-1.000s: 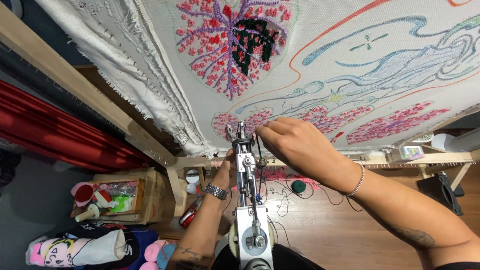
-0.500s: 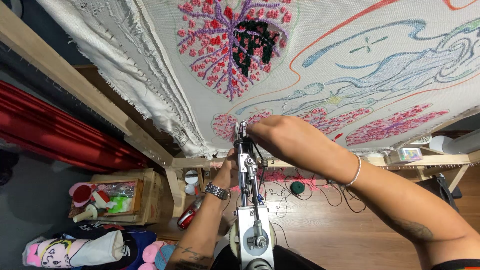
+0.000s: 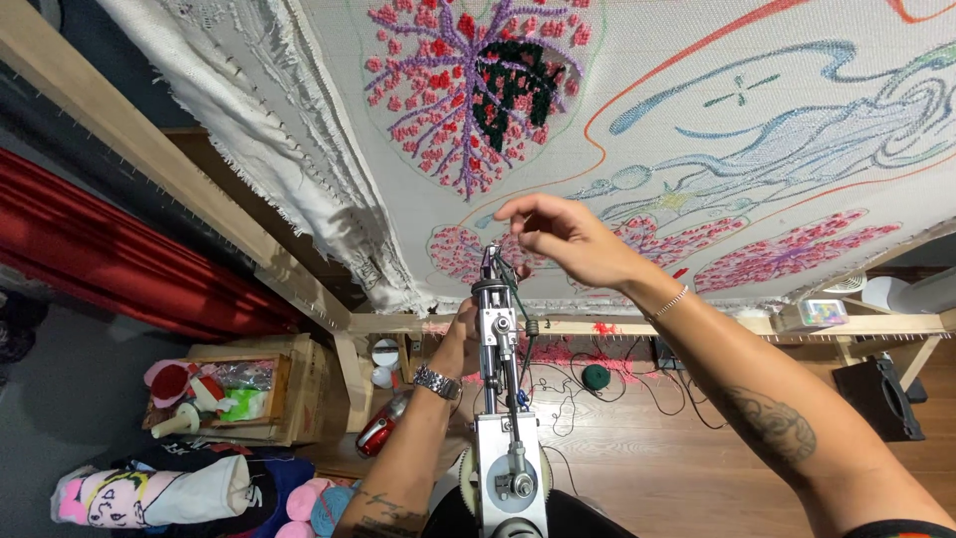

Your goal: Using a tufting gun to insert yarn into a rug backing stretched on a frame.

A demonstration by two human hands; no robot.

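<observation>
A metal tufting gun (image 3: 503,399) points up at a white cloth (image 3: 647,110) stretched on a wooden frame (image 3: 139,159). My left hand (image 3: 464,334), with a watch on the wrist, grips the gun's side below the needle. My right hand (image 3: 568,239) hovers just above and right of the needle tip, fingers loosely curled and pinched as if on a thin dark green yarn; the yarn itself is hard to make out. The cloth carries tufted pink, purple and dark green shapes and drawn blue and orange outlines.
A wooden crate (image 3: 244,399) with yarn cones stands at lower left, with bags and yarn balls (image 3: 149,493) below it. A dark green yarn ball (image 3: 596,376) and cables lie on the wood floor. A red curtain (image 3: 110,249) hangs at left, a black box (image 3: 881,399) sits at right.
My right hand has lifted off the gun's needle end and moved up and left, now hovering above the tip. The left hand and gun have stayed in place.
</observation>
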